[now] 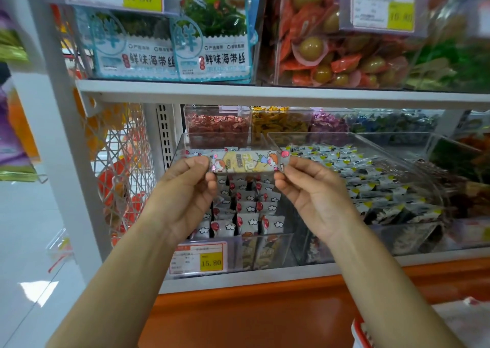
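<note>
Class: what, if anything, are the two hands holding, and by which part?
One long snack packet, pinched at its two ends: left hand, right hand.

Snack packet (245, 162) that I hold: pale yellow centre panel, cartoon figures with orange hair, red spots, small white clouds.
Cloud packets (248, 209) in my bin: white, printed with clouds and red dots, black edges.
Neighbouring packets (371, 180): white and black, yellow corners.
Price tag (198, 258): red border, white field, yellow panel with dark figures.
Shelf base (265, 318): plain orange.
Seaweed bags (212, 34) above me: light blue and white, green strands.
Rear row: red sweets (217, 120), yellow sweets (278, 122), purple sweets (328, 124), blue sweets (392, 123).
</note>
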Demonstrator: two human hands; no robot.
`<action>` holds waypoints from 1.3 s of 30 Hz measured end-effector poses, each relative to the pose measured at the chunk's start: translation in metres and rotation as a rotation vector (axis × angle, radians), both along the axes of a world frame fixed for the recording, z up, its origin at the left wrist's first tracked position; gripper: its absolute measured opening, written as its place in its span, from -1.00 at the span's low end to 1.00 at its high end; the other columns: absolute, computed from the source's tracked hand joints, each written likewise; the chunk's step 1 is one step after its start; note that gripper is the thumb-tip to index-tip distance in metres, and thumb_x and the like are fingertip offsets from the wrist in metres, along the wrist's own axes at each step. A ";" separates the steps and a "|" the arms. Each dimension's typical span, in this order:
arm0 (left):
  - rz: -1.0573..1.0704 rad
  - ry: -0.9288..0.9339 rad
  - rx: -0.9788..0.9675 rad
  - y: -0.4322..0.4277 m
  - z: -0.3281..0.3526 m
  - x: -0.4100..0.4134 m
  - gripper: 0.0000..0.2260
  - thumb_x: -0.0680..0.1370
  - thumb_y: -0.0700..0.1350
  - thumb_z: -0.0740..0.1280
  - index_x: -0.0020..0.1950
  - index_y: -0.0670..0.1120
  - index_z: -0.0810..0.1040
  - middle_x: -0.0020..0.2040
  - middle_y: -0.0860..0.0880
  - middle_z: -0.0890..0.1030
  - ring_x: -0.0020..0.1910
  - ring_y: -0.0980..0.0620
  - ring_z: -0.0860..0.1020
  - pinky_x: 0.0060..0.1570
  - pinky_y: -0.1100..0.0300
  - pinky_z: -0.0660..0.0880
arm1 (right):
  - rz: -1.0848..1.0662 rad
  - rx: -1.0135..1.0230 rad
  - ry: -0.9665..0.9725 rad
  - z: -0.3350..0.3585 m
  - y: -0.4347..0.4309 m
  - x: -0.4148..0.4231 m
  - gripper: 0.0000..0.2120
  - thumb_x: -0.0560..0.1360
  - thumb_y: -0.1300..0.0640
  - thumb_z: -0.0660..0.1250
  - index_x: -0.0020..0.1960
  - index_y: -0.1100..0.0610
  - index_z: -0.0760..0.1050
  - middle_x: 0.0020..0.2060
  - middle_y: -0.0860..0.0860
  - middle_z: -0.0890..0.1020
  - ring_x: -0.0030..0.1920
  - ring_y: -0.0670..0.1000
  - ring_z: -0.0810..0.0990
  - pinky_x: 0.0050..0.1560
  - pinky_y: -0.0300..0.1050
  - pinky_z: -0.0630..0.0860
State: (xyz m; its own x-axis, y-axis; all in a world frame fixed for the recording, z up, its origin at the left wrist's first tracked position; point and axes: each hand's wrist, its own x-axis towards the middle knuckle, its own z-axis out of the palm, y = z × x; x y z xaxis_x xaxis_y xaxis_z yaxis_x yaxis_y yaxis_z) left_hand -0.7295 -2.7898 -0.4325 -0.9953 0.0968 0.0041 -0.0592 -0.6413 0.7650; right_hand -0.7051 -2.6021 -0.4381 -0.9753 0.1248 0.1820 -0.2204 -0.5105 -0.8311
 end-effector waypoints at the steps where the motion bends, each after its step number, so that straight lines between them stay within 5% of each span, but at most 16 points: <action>1: -0.006 0.017 0.005 0.000 0.001 0.000 -0.82 0.56 -0.29 0.20 -0.22 -0.16 0.48 -0.41 -0.01 0.48 -0.49 0.17 0.46 -0.48 0.39 0.46 | -0.039 0.037 0.010 -0.001 0.000 -0.001 -0.86 0.45 0.45 0.25 -0.09 0.28 0.53 -0.36 0.06 0.65 -0.35 -0.02 0.65 -0.31 -0.25 0.59; 4: 0.006 0.114 -0.120 0.001 0.001 0.001 -0.84 0.55 -0.34 0.20 -0.18 -0.16 0.47 -0.37 -0.03 0.50 -0.46 0.15 0.50 -0.41 0.37 0.51 | -0.208 0.289 0.058 -0.005 -0.001 -0.002 -0.87 0.49 0.42 0.25 -0.08 0.25 0.52 -0.24 0.09 0.61 -0.32 -0.03 0.65 -0.28 -0.24 0.59; 9: 0.134 0.344 -0.572 -0.001 -0.005 0.004 -0.90 0.54 -0.33 0.25 -0.13 -0.16 0.47 -0.29 -0.06 0.52 -0.34 0.08 0.59 -0.24 0.27 0.57 | -0.254 0.353 0.045 -0.006 -0.002 -0.002 -0.90 0.48 0.15 0.36 -0.15 0.19 0.55 -0.30 -0.02 0.62 -0.34 0.00 0.65 -0.26 -0.06 0.63; 13: 0.046 0.319 -0.573 -0.001 -0.002 0.007 -0.95 0.50 -0.20 0.33 -0.12 -0.15 0.48 -0.17 -0.09 0.55 -0.22 0.02 0.61 -0.15 0.17 0.59 | -0.311 0.437 0.097 -0.008 -0.001 -0.003 -0.95 0.46 0.29 0.37 -0.15 0.18 0.52 -0.33 -0.06 0.63 -0.31 -0.03 0.66 -0.14 -0.07 0.64; 18: 0.124 0.365 -0.763 0.003 -0.002 0.010 -0.84 0.49 -0.09 0.36 -0.05 -0.13 0.45 -0.07 -0.14 0.60 -0.19 0.09 0.64 -0.12 0.22 0.59 | -0.250 0.506 0.124 -0.008 -0.003 -0.005 -0.75 0.47 0.33 0.34 0.01 0.01 0.59 -0.02 -0.02 0.65 -0.05 -0.07 0.66 -0.06 -0.13 0.61; 21: 0.083 0.381 -0.789 0.003 -0.001 0.011 -0.80 0.50 -0.10 0.37 0.10 -0.02 0.49 -0.02 -0.10 0.59 -0.12 0.07 0.64 -0.05 0.19 0.59 | -0.285 0.610 0.136 -0.008 -0.002 -0.003 -0.83 0.46 0.17 0.39 -0.02 -0.07 0.63 -0.07 -0.12 0.68 0.01 -0.10 0.64 0.10 0.03 0.57; 26: 0.054 0.464 -0.879 0.003 0.004 0.016 -0.79 0.49 -0.11 0.37 0.10 0.11 0.55 0.01 -0.12 0.56 -0.04 -0.03 0.59 -0.04 0.21 0.58 | -0.351 0.615 0.158 -0.005 -0.003 0.000 -0.89 0.44 0.14 0.40 -0.21 -0.04 0.64 -0.25 -0.08 0.68 -0.12 -0.02 0.65 -0.01 0.05 0.60; 28: 0.052 0.485 -0.958 0.004 0.005 0.017 -0.83 0.48 -0.10 0.37 0.03 0.12 0.57 -0.04 -0.10 0.57 -0.08 0.01 0.57 -0.11 0.32 0.54 | -0.427 0.668 0.184 -0.005 -0.004 0.001 -0.85 0.46 0.15 0.39 -0.26 -0.04 0.61 -0.33 -0.05 0.65 -0.22 -0.10 0.61 -0.15 -0.18 0.56; 32: 0.063 0.467 -0.978 0.009 0.006 0.020 -0.97 0.48 -0.12 0.38 -0.10 -0.04 0.57 -0.17 -0.09 0.58 -0.23 0.09 0.52 -0.29 0.37 0.46 | -0.470 0.761 0.246 -0.005 -0.006 0.002 -0.83 0.47 0.18 0.38 -0.29 0.03 0.59 -0.40 -0.04 0.59 -0.35 -0.14 0.52 -0.30 -0.28 0.45; 39: 0.129 0.472 -1.073 0.002 0.007 0.014 -0.76 0.48 -0.06 0.38 -0.30 -0.19 0.57 -0.38 -0.10 0.51 -0.56 0.20 0.34 -0.55 0.41 0.31 | -0.373 0.849 0.287 -0.007 -0.008 0.001 -0.89 0.47 0.17 0.38 -0.20 0.02 0.63 -0.34 -0.15 0.64 -0.28 -0.23 0.57 -0.25 -0.43 0.43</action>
